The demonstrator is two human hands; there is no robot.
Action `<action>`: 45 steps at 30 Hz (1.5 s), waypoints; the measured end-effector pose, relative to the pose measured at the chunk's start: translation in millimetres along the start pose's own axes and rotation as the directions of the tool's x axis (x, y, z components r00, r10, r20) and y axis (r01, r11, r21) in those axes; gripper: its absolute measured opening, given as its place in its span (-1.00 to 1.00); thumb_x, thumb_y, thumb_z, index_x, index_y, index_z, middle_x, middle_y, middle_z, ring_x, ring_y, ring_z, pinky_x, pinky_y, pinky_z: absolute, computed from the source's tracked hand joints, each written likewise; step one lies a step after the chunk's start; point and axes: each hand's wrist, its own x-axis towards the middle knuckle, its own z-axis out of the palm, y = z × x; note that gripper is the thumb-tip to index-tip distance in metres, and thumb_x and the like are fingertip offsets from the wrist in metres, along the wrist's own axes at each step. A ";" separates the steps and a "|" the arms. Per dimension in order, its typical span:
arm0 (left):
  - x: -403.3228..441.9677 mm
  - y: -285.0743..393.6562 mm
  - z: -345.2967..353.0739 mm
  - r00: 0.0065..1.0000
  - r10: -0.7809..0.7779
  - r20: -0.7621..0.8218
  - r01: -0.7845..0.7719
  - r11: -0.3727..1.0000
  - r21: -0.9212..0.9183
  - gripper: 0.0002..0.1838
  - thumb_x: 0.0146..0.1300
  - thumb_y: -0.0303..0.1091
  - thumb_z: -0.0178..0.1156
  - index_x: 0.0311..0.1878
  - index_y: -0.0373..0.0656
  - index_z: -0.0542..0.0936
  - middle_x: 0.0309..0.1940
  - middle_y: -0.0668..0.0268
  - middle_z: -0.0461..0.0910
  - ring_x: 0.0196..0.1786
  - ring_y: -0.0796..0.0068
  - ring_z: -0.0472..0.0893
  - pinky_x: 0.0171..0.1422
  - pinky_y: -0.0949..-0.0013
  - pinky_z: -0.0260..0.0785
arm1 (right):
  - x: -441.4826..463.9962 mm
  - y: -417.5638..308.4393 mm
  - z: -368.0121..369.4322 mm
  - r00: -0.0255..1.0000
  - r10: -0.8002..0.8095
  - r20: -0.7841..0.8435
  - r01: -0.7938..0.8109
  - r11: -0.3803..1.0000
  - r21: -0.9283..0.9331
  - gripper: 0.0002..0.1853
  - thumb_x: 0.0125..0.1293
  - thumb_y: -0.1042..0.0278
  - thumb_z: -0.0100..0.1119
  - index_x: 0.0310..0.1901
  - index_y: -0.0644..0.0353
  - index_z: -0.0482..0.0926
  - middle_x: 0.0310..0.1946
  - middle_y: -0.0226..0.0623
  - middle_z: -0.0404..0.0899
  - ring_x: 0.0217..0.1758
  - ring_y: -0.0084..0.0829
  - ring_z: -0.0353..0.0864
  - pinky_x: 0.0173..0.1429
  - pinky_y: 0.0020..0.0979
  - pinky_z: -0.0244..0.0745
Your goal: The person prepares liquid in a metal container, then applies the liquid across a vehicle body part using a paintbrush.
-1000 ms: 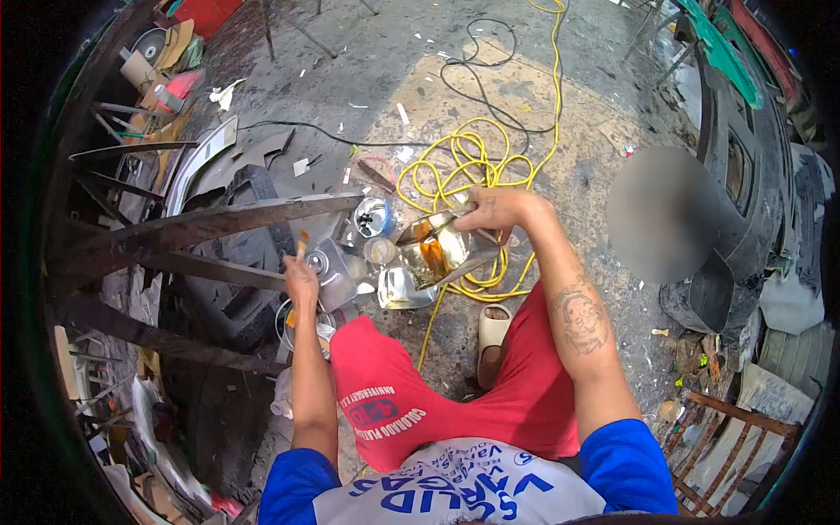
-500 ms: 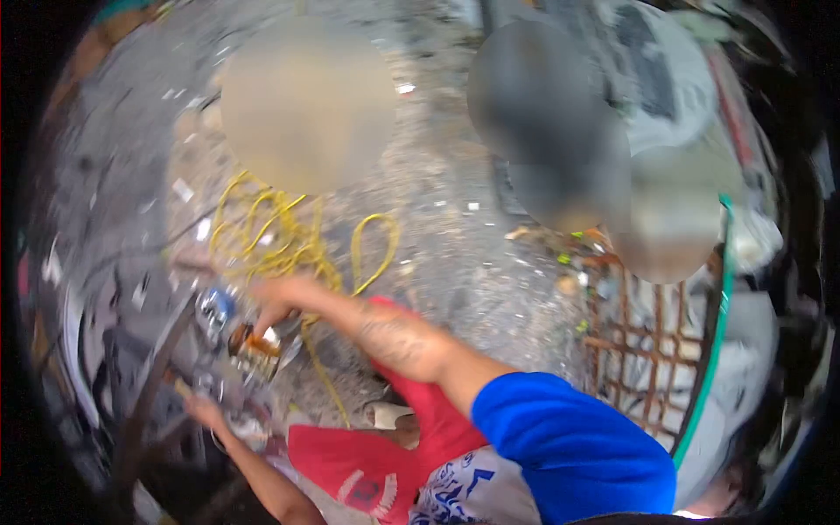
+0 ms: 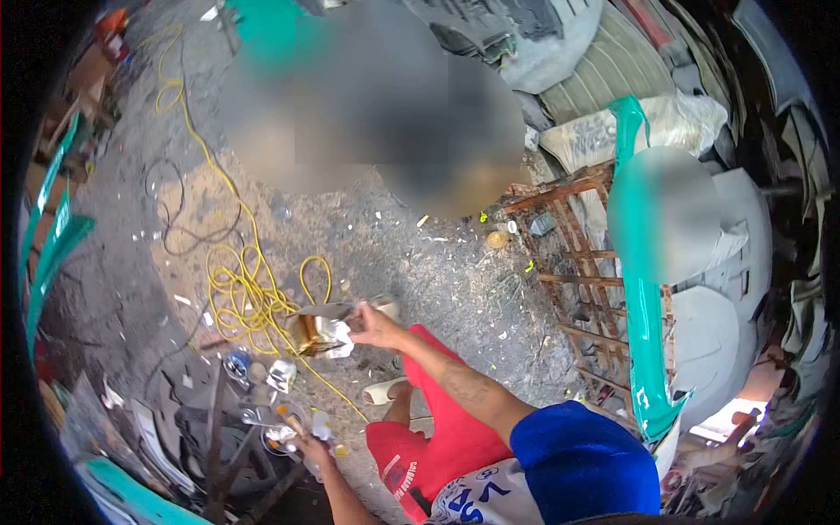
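Note:
My right hand (image 3: pixel 374 327) grips the edge of a shiny metallic piece (image 3: pixel 322 336) with amber patches, held above the yellow cable. Lower down, my left hand (image 3: pixel 313 448) is closed round the handle of a brush (image 3: pixel 289 418), whose tip is over a round container (image 3: pixel 280 437). A blue-rimmed can (image 3: pixel 236 366) and a crumpled silvery piece (image 3: pixel 281 376) stand on the ground just beyond the brush.
A coiled yellow cable (image 3: pixel 241 293) lies on the ground ahead. To the right are a rusty metal grid (image 3: pixel 582 280) and a long green strip (image 3: pixel 646 350). Dark metal bars (image 3: pixel 215 437) stand at lower left. Large blurred patches hide parts of the view.
The view has swung to the right. My right hand has carried the metallic piece away from the cans, toward my knee. My left hand has brought the brush to the round container.

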 end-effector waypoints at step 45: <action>-68.9 587.1 932.0 -0.111 0.328 0.938 -0.968 -0.250 -0.027 -0.70 0.50 -0.22 -0.10 -0.10 -0.19 0.58 -0.39 -0.13 0.65 -0.22 -0.19 0.67 -0.18 -0.11 0.54 | -75.7 133.0 -253.5 0.173 0.892 -0.419 0.029 0.420 0.907 -0.21 0.06 0.40 0.53 0.28 0.21 0.25 0.15 -0.24 0.32 0.04 -0.36 0.54 0.00 -0.33 0.60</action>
